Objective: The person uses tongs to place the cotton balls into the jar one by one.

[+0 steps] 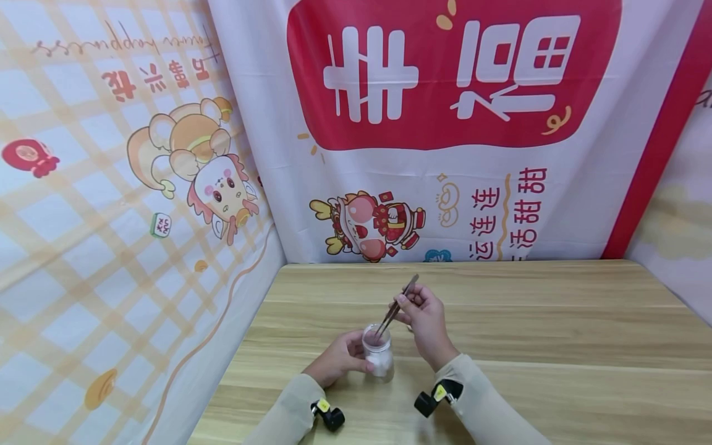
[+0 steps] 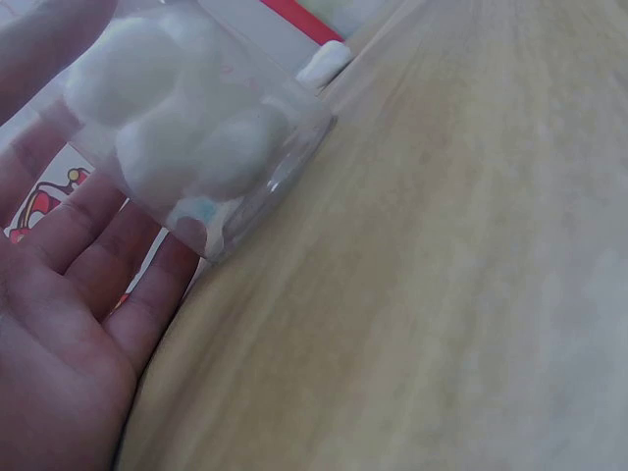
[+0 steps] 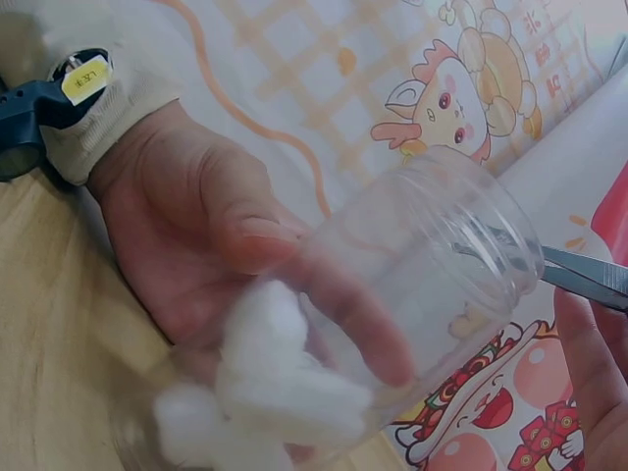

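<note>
A clear jar (image 1: 379, 361) stands on the wooden table, with several white cotton balls (image 3: 280, 368) in its lower part. My left hand (image 1: 340, 358) grips the jar from its left side, thumb in front and fingers behind. In my right hand (image 1: 427, 318) the metal tweezers (image 1: 396, 307) are pinched between thumb and fingers, slanting down into the jar's open mouth. The right wrist view shows the tweezer tips inside the upper jar, above the cotton balls, with nothing visible between them.
Behind the jar, a white cotton piece (image 2: 324, 64) lies on the tabletop (image 2: 422, 255). A printed cloth (image 1: 267, 123) hangs behind the table's far edge, and a checked cloth (image 1: 111, 247) borders the left side.
</note>
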Demonstrator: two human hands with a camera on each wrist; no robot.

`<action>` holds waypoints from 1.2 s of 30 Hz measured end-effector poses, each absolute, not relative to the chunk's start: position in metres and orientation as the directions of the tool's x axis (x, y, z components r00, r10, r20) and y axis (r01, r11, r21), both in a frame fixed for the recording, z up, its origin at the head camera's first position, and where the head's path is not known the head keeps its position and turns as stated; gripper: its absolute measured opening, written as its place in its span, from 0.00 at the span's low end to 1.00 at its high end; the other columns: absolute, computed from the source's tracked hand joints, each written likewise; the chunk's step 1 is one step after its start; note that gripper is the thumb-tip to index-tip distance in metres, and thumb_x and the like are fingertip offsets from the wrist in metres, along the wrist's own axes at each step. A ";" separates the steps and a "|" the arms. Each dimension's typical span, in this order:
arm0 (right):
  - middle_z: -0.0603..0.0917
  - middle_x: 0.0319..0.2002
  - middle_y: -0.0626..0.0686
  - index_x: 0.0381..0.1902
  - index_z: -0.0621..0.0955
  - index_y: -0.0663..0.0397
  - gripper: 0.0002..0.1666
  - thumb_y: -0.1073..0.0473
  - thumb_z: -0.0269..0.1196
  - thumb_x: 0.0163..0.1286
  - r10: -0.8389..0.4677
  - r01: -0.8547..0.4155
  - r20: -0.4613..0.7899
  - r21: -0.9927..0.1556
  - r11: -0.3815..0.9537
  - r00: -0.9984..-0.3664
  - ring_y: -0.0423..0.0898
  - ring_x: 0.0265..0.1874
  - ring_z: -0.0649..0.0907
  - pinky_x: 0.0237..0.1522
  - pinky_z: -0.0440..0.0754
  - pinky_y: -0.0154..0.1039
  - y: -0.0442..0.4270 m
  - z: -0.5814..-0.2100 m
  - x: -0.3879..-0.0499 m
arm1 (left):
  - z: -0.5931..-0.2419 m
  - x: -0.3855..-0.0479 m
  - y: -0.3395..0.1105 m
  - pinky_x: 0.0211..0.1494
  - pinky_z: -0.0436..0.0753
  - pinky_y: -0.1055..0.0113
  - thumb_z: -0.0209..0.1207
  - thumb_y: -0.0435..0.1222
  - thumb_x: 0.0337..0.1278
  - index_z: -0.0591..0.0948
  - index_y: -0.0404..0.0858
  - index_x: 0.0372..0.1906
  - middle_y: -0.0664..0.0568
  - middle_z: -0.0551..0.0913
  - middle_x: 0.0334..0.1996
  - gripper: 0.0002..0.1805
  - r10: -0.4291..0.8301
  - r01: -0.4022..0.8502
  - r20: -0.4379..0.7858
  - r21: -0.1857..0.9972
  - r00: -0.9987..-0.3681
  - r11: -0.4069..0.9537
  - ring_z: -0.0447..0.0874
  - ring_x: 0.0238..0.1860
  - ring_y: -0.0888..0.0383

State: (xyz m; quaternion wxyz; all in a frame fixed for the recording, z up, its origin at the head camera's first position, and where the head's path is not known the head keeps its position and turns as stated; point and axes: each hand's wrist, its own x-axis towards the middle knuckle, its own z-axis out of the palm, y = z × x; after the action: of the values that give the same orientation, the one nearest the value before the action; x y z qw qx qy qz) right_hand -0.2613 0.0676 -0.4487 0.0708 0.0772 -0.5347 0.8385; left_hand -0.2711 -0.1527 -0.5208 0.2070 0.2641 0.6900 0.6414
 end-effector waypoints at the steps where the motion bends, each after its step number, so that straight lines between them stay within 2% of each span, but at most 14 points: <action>1: 0.78 0.40 0.63 0.47 0.73 0.63 0.09 0.68 0.59 0.71 0.039 -0.208 0.211 -0.884 -0.419 -0.977 0.68 0.46 0.80 0.45 0.84 0.51 0.068 -0.448 -0.262 | -0.521 -0.271 -0.153 0.64 0.72 0.60 0.73 0.35 0.46 0.74 0.37 0.63 0.47 0.77 0.60 0.35 0.631 0.099 0.054 0.994 -0.774 0.036 0.74 0.61 0.50; 12: 0.79 0.38 0.62 0.47 0.72 0.64 0.11 0.68 0.60 0.69 0.054 -0.234 0.236 -0.861 -0.452 -0.970 0.54 0.38 0.84 0.44 0.84 0.53 0.072 -0.448 -0.265 | -0.522 -0.271 -0.152 0.63 0.73 0.59 0.72 0.33 0.47 0.74 0.37 0.64 0.46 0.77 0.61 0.35 0.640 0.072 0.047 0.997 -0.767 0.013 0.74 0.61 0.49; 22: 0.79 0.39 0.60 0.48 0.72 0.64 0.13 0.65 0.61 0.70 0.026 -0.223 0.238 -0.859 -0.460 -0.971 0.59 0.42 0.82 0.45 0.83 0.54 0.078 -0.446 -0.265 | -0.521 -0.271 -0.153 0.64 0.72 0.59 0.73 0.34 0.46 0.74 0.40 0.64 0.48 0.76 0.62 0.36 0.636 0.073 0.040 0.997 -0.770 0.026 0.73 0.62 0.50; 31: 0.79 0.39 0.58 0.48 0.71 0.63 0.14 0.64 0.62 0.70 0.040 -0.221 0.229 -0.857 -0.466 -0.973 0.53 0.40 0.83 0.45 0.84 0.52 0.086 -0.443 -0.265 | -0.520 -0.271 -0.152 0.64 0.72 0.59 0.72 0.30 0.46 0.73 0.35 0.64 0.45 0.77 0.60 0.36 0.637 0.079 0.059 0.997 -0.768 0.002 0.75 0.60 0.49; 36: 0.78 0.40 0.59 0.49 0.71 0.63 0.15 0.63 0.62 0.70 0.049 -0.218 0.221 -0.860 -0.461 -0.974 0.53 0.41 0.83 0.46 0.83 0.52 0.090 -0.442 -0.266 | -0.520 -0.271 -0.152 0.63 0.73 0.59 0.72 0.30 0.45 0.74 0.34 0.63 0.45 0.78 0.59 0.35 0.633 0.065 0.047 0.998 -0.772 0.005 0.75 0.60 0.49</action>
State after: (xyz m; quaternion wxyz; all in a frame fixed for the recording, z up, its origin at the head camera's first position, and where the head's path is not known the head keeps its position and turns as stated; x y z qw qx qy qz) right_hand -0.2661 0.0898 -0.4418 0.0784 0.0827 -0.5131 0.8507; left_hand -0.2712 -0.1523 -0.5203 0.2165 0.2586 0.6750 0.6562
